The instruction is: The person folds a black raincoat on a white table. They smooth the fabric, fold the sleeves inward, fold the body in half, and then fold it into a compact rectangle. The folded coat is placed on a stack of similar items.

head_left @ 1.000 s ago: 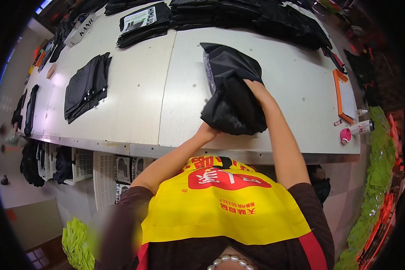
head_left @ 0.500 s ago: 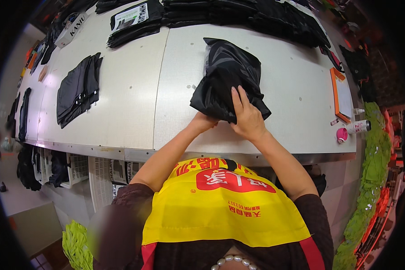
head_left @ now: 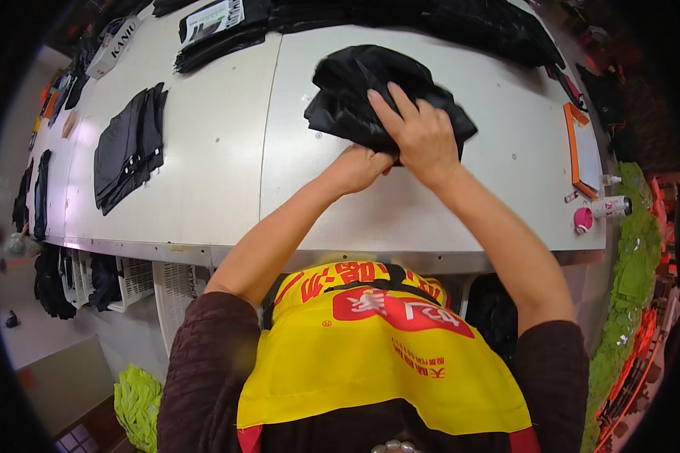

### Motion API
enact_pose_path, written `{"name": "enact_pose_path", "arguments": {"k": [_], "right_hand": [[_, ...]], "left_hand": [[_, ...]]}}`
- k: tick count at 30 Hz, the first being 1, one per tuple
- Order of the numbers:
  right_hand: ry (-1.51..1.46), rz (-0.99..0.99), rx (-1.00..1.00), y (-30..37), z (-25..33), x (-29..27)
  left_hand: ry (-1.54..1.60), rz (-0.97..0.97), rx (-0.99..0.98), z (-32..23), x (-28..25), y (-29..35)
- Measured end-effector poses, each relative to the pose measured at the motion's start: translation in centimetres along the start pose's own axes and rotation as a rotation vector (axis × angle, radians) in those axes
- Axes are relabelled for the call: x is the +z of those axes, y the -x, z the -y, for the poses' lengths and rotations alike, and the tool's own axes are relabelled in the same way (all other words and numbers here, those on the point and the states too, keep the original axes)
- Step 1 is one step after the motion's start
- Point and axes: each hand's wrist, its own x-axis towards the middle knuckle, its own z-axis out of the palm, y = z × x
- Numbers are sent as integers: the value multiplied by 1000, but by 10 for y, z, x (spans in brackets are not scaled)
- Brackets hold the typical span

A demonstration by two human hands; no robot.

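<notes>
A crumpled black garment (head_left: 363,87) lies bunched on the white table (head_left: 219,166) in front of me. My right hand (head_left: 419,132) presses flat on top of it, fingers spread toward the far side. My left hand (head_left: 359,164) is tucked under the garment's near edge, its fingers hidden in the fabric. Both forearms reach in from below over my yellow apron (head_left: 385,355).
A folded black garment (head_left: 128,147) lies at the table's left. More black garments (head_left: 461,19) and a packaged one (head_left: 211,19) line the far edge. An orange clipboard (head_left: 582,147), a white bottle (head_left: 616,205) and a pink cap (head_left: 583,219) sit at the right. White baskets (head_left: 159,279) stand under the table.
The garment has been drawn nearer and bunched tighter. My right hand slid from its upper side onto its near part, and my left hand has gone under its edge.
</notes>
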Motion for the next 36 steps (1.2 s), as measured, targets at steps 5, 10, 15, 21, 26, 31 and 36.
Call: {"name": "enact_pose_path", "arguments": {"k": [5, 10, 15, 21, 26, 31, 36], "right_hand": [[95, 46, -220, 61, 31, 79], [-47, 124, -196, 57, 30, 74], [-39, 86, -233, 67, 16, 81], [-85, 83, -224, 69, 15, 80], [-217, 222, -168, 66, 13, 73], [-857, 242, 281, 39, 25, 56], [-712, -87, 603, 21, 47, 83]], "left_hand": [[473, -56, -502, 46, 100, 55], [687, 21, -715, 43, 83, 52], [443, 496, -435, 12, -11, 80], [391, -422, -357, 55, -83, 43], [199, -211, -168, 80, -50, 15], [78, -492, -8, 71, -32, 16], [342, -589, -65, 58, -21, 13]]}}
